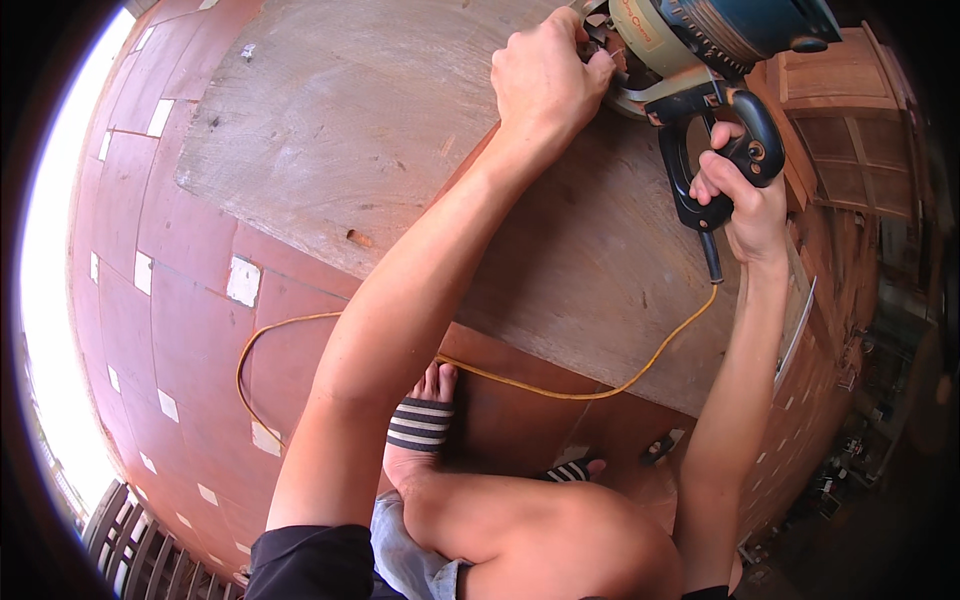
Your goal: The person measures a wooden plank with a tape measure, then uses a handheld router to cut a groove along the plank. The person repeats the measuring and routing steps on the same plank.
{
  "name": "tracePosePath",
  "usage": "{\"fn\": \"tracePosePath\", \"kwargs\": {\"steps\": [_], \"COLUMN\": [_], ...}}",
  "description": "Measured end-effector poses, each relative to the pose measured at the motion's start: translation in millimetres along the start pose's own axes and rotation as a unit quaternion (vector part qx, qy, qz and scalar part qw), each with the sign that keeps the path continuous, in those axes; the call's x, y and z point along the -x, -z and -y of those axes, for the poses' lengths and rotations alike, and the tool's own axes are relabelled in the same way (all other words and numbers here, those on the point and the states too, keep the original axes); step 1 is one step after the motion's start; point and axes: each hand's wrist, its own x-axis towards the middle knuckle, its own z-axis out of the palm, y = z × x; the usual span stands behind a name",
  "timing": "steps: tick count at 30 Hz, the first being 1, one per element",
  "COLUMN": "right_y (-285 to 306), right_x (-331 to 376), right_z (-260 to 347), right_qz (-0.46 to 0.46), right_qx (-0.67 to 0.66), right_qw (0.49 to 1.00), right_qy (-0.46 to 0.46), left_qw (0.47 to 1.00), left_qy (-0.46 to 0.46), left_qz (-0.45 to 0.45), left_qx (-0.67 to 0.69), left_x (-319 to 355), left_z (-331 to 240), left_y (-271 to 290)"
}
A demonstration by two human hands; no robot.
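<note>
A corded power tool [690,45] lies at the top right, with a blue motor housing, a pale body and a black loop handle. My right hand [745,195] is wrapped round that handle, the thumb and fingers curled on its grip. At the tool's left end, my left hand [550,75] is closed, with thumb and fingertips pressed at the metal-rimmed opening. Exactly which part they pinch is hidden. Beneath the tool is a large, worn, grey-brown board [320,120]. From the handle, a yellow cord [560,393] runs down and curves left.
Reddish floor tiles [190,300] with small white insets surround the board. My foot in a striped sandal [420,425] is beside the cord, near the board's edge. Wooden panelled pieces [845,110] stand at the right. A dark slatted thing [150,550] is at lower left.
</note>
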Motion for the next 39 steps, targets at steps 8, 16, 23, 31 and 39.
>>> {"fn": "tracePosePath", "kwargs": {"steps": [8, 16, 23, 31, 39], "right_y": [5, 3, 0, 23, 39], "right_x": [-3, -1, -5, 4, -8], "right_z": [-3, -4, -1, -3, 0], "right_qz": [0.008, 0.005, -0.002, -0.025, -0.002], "right_qx": [-0.007, -0.022, -0.036, 0.006, 0.029], "right_qw": [1.000, 1.000, 0.999, 1.000, 1.000], "right_qy": [-0.005, 0.005, 0.015, 0.000, -0.002], "left_qw": [0.999, 0.999, 0.998, 0.997, 0.997], "left_qy": [-0.006, 0.002, -0.031, -0.045, -0.024], "left_qz": [-0.031, -0.030, -0.027, 0.039, 0.045], "left_qx": [-0.021, -0.016, -0.038, -0.056, -0.051], "left_x": [2, 6, 1, 8, 9], "left_z": [14, 11, 16, 10, 6], "left_y": [-13, -8, -11, -12, -11]}}
